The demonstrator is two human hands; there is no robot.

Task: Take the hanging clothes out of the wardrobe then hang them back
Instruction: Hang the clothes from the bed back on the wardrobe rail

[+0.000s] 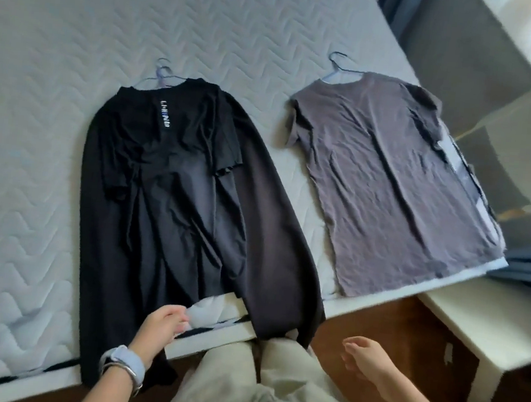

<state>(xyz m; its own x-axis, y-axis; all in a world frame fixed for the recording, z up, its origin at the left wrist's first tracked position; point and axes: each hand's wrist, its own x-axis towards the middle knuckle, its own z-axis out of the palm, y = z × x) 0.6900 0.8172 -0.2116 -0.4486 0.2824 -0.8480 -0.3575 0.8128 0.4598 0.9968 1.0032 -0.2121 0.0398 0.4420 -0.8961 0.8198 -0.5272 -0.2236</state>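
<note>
A pile of black clothes (174, 192) lies flat on the bed on pale hangers (161, 75), its lower ends hanging over the bed's front edge. To its right lies a grey T-shirt (386, 183) on a wire hanger (337, 63), with other garments under it showing at its right side. My left hand (165, 322), a watch on its wrist, is at the black pile's lower hem with the fingers curled beside a white piece of cloth (206, 312); whether it grips anything is unclear. My right hand (361, 356) hovers over the floor, fingers apart, holding nothing.
The quilted grey mattress (56, 99) fills the left and top. Wooden floor (385, 322) lies below the bed edge. A white ledge (485, 329) and blue curtain folds (530, 265) are at the right. My beige trousers (240, 376) show at the bottom.
</note>
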